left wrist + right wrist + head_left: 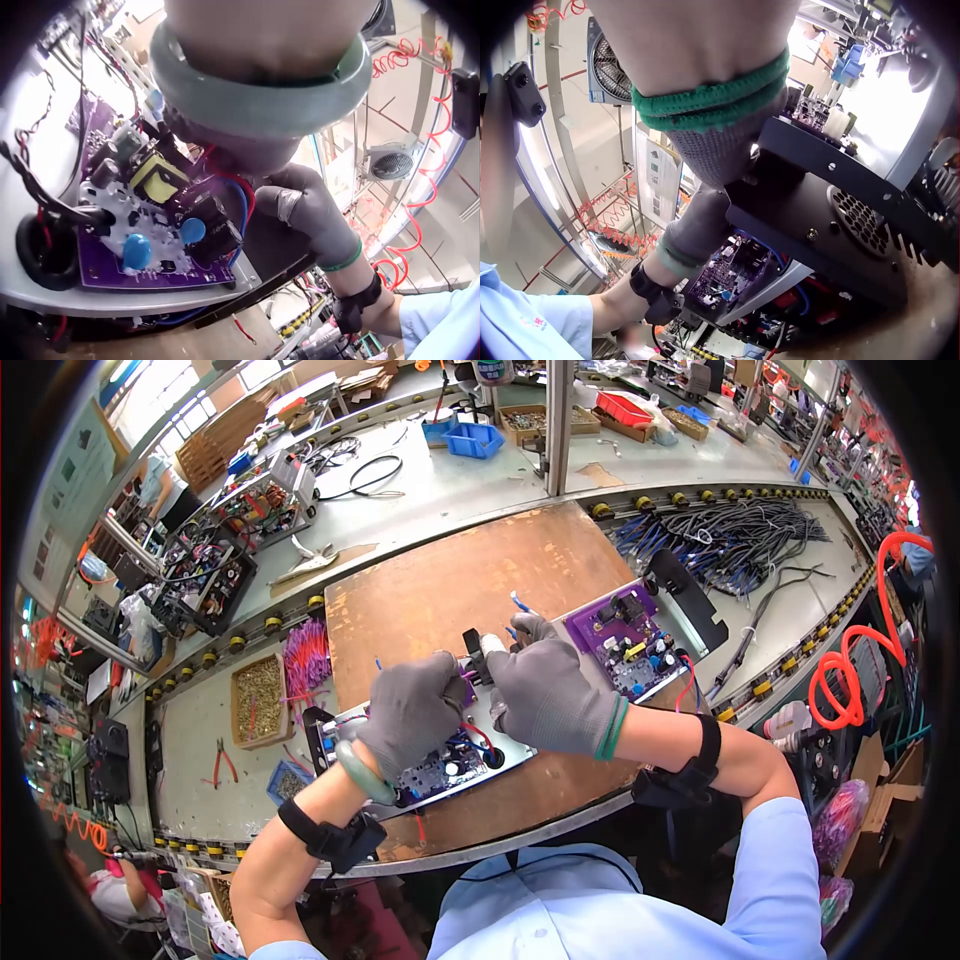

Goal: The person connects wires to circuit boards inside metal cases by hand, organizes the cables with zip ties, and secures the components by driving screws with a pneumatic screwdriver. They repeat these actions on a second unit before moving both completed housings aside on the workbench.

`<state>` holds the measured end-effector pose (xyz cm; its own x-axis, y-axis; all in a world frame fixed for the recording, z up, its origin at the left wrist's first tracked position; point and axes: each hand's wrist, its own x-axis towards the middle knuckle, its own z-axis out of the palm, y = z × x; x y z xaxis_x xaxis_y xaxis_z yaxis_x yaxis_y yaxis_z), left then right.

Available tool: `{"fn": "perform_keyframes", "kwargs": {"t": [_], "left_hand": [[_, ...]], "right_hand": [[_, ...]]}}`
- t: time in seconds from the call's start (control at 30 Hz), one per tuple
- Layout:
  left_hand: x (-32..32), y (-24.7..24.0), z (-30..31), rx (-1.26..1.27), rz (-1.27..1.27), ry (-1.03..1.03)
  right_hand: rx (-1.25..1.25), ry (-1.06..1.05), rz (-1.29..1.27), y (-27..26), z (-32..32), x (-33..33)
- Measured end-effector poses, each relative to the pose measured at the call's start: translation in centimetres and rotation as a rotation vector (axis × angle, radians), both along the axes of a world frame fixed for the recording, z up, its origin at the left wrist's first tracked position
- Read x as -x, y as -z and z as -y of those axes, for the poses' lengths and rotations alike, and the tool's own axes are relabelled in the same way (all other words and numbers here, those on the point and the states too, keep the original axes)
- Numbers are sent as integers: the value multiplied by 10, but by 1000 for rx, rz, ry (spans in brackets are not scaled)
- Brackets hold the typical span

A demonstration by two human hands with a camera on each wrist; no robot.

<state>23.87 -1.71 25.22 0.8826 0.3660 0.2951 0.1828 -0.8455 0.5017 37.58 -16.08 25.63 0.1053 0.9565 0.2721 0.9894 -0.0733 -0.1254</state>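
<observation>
Both hands wear grey gloves and work close together over the near metal chassis (515, 755), which carries a purple circuit board (112, 276). My left hand (415, 705) has its fingers curled at a red wire (247, 196), beside a blue one. Facing it, my right hand (560, 695) bends its fingers at the chassis's black end panel (817, 214), which has a round vent grille. White tape wraps one right finger, close to the panel's top edge (473, 643). I cannot tell what lies between the right fingertips.
A second chassis with a purple board (620, 635) stands to the right. Both rest on a brown wooden board (440, 575). Leftward are a bin of small metal parts (258, 700), pink wires (307, 657) and red-handled pliers (220, 763). Black cables (740, 535) lie at back right.
</observation>
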Motion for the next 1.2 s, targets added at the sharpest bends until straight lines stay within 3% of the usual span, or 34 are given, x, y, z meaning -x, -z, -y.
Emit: {"fn": "perform_keyframes", "kwargs": {"t": [0.07, 0.27, 0.33, 0.43, 0.47, 0.5, 0.53, 0.57, 0.6, 0.67, 0.7, 0.73, 0.77, 0.83, 0.87, 1.03, 1.07, 1.17, 1.2], "left_hand": [[-5, -13, 0, -245, -133, 87], [-17, -24, 5, -464, -360, 153], [-14, -26, 12, -478, -375, 114], [-20, -35, 26, -470, -477, 44], [-23, -41, 29, -478, -399, 25], [-27, -48, 32, -485, -318, 3], [-32, -59, 41, -484, -166, -32], [-32, -73, 50, -473, -71, -71], [-38, -71, 55, -442, -119, -92], [-46, -58, 65, -438, -266, -89], [-51, -49, 71, -471, -364, -60], [-56, -54, 80, -355, -584, -3], [-55, -51, 80, -348, -582, 8], [-51, -41, 83, -348, -486, -20], [-48, -39, 76, -200, -491, 22], [-6, -37, 55, -215, -405, -32], [5, -37, 51, -204, -402, -78], [41, -29, 30, -141, -316, -159], [51, -24, 23, -81, -224, -194]], "right_hand": [[71, 12, 12, -5, 0, 3], [152, 51, 41, -12, -2, 4], [223, 65, -27, -17, -1, 2], [135, 24, -99, -12, -2, -7], [147, -23, -204, -15, 2, -16], [-71, -96, -254, 0, 9, -34], [-152, -75, -614, -31, 34, -37], [-297, -77, -747, -32, 45, -60], [-403, 7, -507, -44, 62, -86], [-358, 540, -245, -57, 96, -115], [-477, 527, 199, -17, 116, -165], [-209, 661, 0, -11, 131, -167], [65, 785, -206, -6, 140, -165], [37, 836, -239, 12, 139, -162], [-3, 872, -265, 17, 138, -158], [54, 823, -291, 4, 124, -101], [163, 857, -364, -7, 122, -85], [203, 630, -460, -11, 122, -62], [149, 501, -653, 4, 121, -76]]}}
